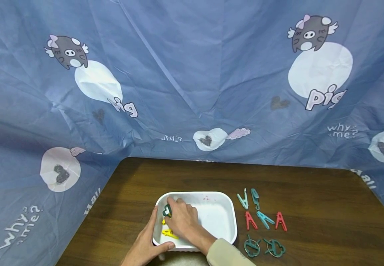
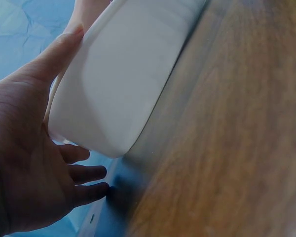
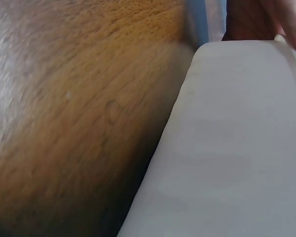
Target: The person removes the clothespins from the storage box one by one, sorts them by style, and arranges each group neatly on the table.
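Observation:
My right hand (image 1: 182,218) is inside the white tray (image 1: 216,221), near its left end. Between its thumb and index finger it pinches a dark green clip with a looped outline (image 1: 167,211); the fingers partly cover it. Yellow clothespins (image 1: 170,234) lie in the tray just below that hand, one mostly hidden. My left hand (image 1: 142,244) spans the tray's front left corner, thumb on the front rim and fingers along the left side. In the left wrist view, the left hand (image 2: 34,148) has its fingers extended beside the tray's outer wall (image 2: 123,74).
Right of the tray, on the brown wooden table (image 1: 321,214), lie pale green and teal clothespins (image 1: 255,198), a blue one (image 1: 265,220), red ones (image 1: 280,221) and two dark green looped clips (image 1: 275,248). A blue printed cloth (image 1: 185,74) hangs behind the table.

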The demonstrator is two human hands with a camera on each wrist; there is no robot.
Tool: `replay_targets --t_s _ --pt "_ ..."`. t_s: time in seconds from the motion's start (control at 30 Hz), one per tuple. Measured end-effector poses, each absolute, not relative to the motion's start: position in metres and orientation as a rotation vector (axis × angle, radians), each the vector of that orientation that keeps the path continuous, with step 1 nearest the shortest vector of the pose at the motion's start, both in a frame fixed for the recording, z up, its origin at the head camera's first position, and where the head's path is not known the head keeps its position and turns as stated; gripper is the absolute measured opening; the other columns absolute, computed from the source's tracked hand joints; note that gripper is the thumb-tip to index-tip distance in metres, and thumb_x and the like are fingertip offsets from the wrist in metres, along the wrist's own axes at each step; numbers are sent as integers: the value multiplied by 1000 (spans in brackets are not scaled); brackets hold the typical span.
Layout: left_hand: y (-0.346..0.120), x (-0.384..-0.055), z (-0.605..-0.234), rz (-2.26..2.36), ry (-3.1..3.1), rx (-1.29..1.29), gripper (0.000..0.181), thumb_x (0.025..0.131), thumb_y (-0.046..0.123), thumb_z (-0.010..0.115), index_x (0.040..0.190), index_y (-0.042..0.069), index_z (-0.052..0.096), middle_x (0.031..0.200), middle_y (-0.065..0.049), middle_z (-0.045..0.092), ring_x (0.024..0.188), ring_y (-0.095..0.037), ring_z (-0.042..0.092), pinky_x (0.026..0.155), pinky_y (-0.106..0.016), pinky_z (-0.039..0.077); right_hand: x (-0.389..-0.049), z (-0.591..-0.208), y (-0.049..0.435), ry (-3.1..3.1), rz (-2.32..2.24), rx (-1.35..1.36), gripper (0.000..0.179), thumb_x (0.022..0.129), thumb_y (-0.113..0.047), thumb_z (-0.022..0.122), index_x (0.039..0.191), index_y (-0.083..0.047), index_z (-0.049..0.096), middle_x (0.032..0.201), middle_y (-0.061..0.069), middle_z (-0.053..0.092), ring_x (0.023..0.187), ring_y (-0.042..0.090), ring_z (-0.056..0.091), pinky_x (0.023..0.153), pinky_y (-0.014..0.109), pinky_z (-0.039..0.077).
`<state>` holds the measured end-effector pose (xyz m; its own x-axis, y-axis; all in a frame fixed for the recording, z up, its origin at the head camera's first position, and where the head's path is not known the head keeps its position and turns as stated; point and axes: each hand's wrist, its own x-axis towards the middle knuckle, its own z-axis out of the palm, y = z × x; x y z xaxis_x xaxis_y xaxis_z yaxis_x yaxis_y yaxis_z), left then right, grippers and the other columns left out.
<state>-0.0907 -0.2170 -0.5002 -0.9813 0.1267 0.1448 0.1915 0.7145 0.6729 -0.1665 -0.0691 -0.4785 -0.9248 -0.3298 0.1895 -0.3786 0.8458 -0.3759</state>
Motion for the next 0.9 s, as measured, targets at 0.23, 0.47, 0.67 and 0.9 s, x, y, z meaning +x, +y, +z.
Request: replay_targets --t_s 0.23,0.47,0.67,0.9 --pt "-217 -91 -500 -1162 -2850 -235 120 73 41 87 161 6 13 161 -24 33 140 -38 45 108 -47 47 -169 -478 -57 -2892 653 533 39 76 -33 80 108 -23 62 81 1 62 63 24 63 53 36 44" --pt "-216 -91 -498 -1191 -2862 -226 120 74 41 86 161 6 11 162 -24 30 142 -41 42 110 -55 44 -172 -475 -42 -2866 695 517 40 77 -32 80 111 -23 63 83 1 64 67 23 66 55 37 47" --pt "-216 -91 -496 -1207 -2866 -226 121 74 41 87 162 7 11 162 -23 30 143 -40 41 111 -55 42 -170 -471 -32 -2828 714 495 40 76 -31 81 111 -23 64 84 1 66 68 25 67 55 37 47" --pt "-215 -91 -496 -1208 -2880 -207 120 74 41 87 161 6 11 163 -23 29 143 -40 41 111 -56 42 -167 -467 -24 -2807 716 483 40 75 -32 81 110 -25 64 88 1 67 69 28 68 55 37 47"
